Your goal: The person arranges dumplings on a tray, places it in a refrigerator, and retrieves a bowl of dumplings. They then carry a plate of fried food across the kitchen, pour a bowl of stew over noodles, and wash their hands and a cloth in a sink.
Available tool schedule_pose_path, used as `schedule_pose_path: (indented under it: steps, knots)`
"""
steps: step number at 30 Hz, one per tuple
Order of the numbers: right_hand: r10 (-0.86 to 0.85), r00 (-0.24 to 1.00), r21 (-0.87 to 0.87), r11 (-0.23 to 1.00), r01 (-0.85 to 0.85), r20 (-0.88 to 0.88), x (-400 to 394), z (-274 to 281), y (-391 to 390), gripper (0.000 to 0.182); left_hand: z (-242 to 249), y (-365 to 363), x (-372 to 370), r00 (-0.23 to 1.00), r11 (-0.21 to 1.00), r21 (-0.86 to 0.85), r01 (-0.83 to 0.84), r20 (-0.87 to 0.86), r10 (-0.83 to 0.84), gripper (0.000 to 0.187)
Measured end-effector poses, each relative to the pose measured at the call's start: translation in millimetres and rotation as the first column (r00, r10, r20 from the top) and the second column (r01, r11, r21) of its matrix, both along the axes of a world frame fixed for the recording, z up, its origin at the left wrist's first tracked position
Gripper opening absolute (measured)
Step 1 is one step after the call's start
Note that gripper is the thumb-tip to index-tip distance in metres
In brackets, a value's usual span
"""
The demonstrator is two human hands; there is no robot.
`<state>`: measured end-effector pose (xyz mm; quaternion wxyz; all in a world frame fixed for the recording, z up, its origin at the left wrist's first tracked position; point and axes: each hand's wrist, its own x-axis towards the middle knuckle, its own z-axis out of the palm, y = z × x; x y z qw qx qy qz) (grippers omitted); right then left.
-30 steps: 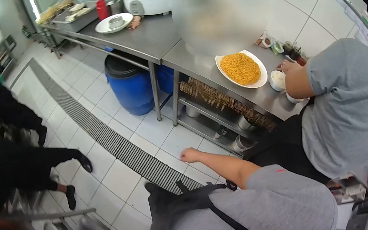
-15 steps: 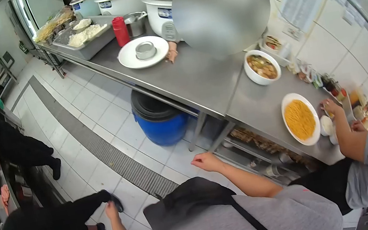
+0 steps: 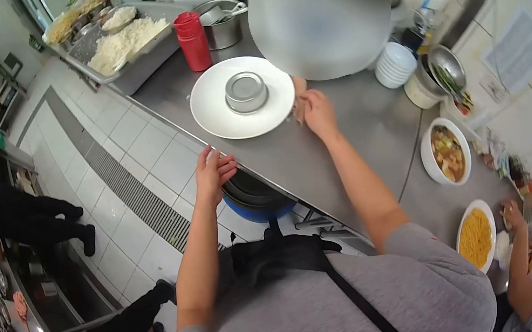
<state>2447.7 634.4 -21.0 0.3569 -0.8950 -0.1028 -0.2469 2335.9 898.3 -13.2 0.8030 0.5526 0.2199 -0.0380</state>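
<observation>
On the steel counter (image 3: 366, 130) stands a wide white plate (image 3: 215, 118) with a round metal mould (image 3: 246, 93) in its middle. My right hand (image 3: 319, 112) is at the plate's right rim, its fingers curled onto a crumpled pinkish cloth (image 3: 300, 99), partly hidden by the hand and a grey blur. My left hand (image 3: 214, 174) hovers by the counter's front edge, below the plate, fingers apart and holding nothing. Behind the plate are a red squeeze bottle (image 3: 193, 42) and a metal pot (image 3: 223, 33) with utensils in it.
A grey tub (image 3: 145, 68) of rice sits at the left. To the right are stacked white bowls (image 3: 395, 65), a soup bowl (image 3: 429, 155) and a noodle dish (image 3: 492, 258), near a co-worker's hand (image 3: 513, 215). A lidded blue barrel (image 3: 246, 212) stands underneath. Two people work at the left.
I have moved up to the counter, so the plate appears closer. Both my hands have risen from low at my sides; the right has reached the cloth beside the plate.
</observation>
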Motion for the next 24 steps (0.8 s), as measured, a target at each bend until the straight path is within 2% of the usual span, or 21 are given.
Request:
schedule_pose_path:
  steps: [2,3,4,6,7,8,9,10,11,12,13,14,15,16,17,18,19,20,21,22,24]
  knots:
    - [0.059,0.993,-0.161,0.986,-0.042,0.102,36.9,-13.6,3.8,0.024,12.8,-3.6,26.1,0.999,0.971,-0.235,0.047,-0.009,-0.051,0.053]
    - [0.118,0.993,-0.133,0.984,-0.117,-0.004,47.8,-21.0,5.8,0.033,13.7,-7.1,38.9,0.998,0.963,-0.263,0.059,0.007,-0.06,0.051]
    - [0.128,0.992,-0.133,0.983,-0.127,0.001,51.1,-17.0,10.0,0.033,11.6,-11.3,52.9,0.997,0.954,-0.29,0.077,0.025,-0.073,0.048]
    - [-0.065,0.986,-0.352,0.936,0.008,-0.151,45.4,6.0,16.3,0.037,4.9,-13.8,71.2,1.0,0.951,-0.309,0.017,0.003,-0.017,0.047]
    - [-0.076,0.951,-0.338,0.941,-0.031,-0.298,45.0,21.8,20.8,0.039,3.6,-11.9,73.1,1.0,0.954,-0.299,0.006,-0.024,-0.014,0.048]
    - [-0.082,0.951,-0.332,0.943,-0.023,-0.299,44.9,27.7,20.8,0.039,1.9,-9.4,73.4,0.999,0.958,-0.286,0.0,-0.05,-0.015,0.05]
    - [-0.09,0.93,-0.446,0.891,-0.085,-0.356,42.1,31.2,18.1,0.036,-8.7,2.2,70.9,0.998,0.959,-0.282,0.045,-0.033,-0.056,0.053]
    - [-0.108,0.907,-0.548,0.823,-0.148,-0.407,41.1,33.2,13.4,0.033,-1.1,5.4,58.0,0.999,0.957,-0.289,-0.04,-0.028,0.034,0.053]
    - [0.092,0.953,-0.336,0.922,-0.191,-0.289,43.5,17.5,4.8,0.026,4.3,16.3,42.7,0.999,0.948,-0.318,-0.023,-0.048,0.008,0.052]
    - [0.184,0.979,-0.161,0.967,-0.197,-0.091,45.0,4.4,6.0,0.018,2.8,25.3,26.7,0.999,0.933,-0.357,-0.044,-0.017,0.041,0.05]
    - [0.194,0.975,-0.114,0.972,-0.206,-0.112,40.9,0.3,10.7,0.016,5.9,37.0,10.2,0.996,0.934,-0.348,-0.078,-0.062,0.06,0.049]
    - [0.204,0.97,-0.062,0.975,-0.214,-0.134,34.0,-2.5,19.1,0.015,-0.9,55.3,-8.7,0.998,0.934,-0.353,-0.061,-0.026,0.055,0.048]
    - [0.211,0.975,-0.166,0.961,-0.22,-0.073,22.2,-2.6,30.5,0.014,26.5,56.5,-26.9,0.987,0.932,-0.324,-0.163,-0.068,0.149,0.049]
    - [0.228,0.974,-0.271,0.937,-0.221,-0.007,9.7,-2.2,46.2,0.013,30.5,71.7,-45.8,0.982,0.941,-0.284,-0.186,-0.04,0.183,0.05]
    - [0.249,0.881,0.001,0.962,-0.272,-0.401,-3.1,-5.4,69.6,0.01,40.4,80.3,-62.3,0.969,0.934,-0.27,-0.235,0.006,0.245,0.05]
    - [0.394,0.875,0.166,0.918,-0.36,-0.281,-24.5,-10.2,99.1,0.015,50.4,88.1,-76.9,0.953,0.919,-0.278,-0.278,0.041,0.301,0.05]
    - [0.468,0.869,0.1,0.884,-0.457,-0.162,-48.8,-3.3,136.0,0.022,59.9,97.9,-93.6,0.936,0.903,-0.265,-0.337,0.004,0.351,0.049]
    - [0.657,0.706,0.363,0.746,-0.559,-0.263,-73.3,-1.4,163.9,0.026,62.1,110.9,-110.5,0.919,0.894,-0.243,-0.376,0.023,0.393,0.049]
    - [0.789,0.582,0.653,0.548,-0.523,-0.196,-89.0,-7.4,196.4,0.025,72.0,115.4,-122.0,0.885,0.863,-0.238,-0.445,0.033,0.465,0.049]
    - [0.797,0.588,0.656,0.519,-0.549,-0.138,-93.3,-18.3,223.5,0.02,85.7,118.6,-132.3,0.866,0.847,-0.254,-0.466,0.065,0.496,0.049]
    - [0.798,0.525,0.71,0.551,-0.438,-0.295,-82.2,7.3,238.6,0.012,95.6,128.2,-160.1,0.77,0.776,-0.233,-0.587,0.135,0.623,0.051]
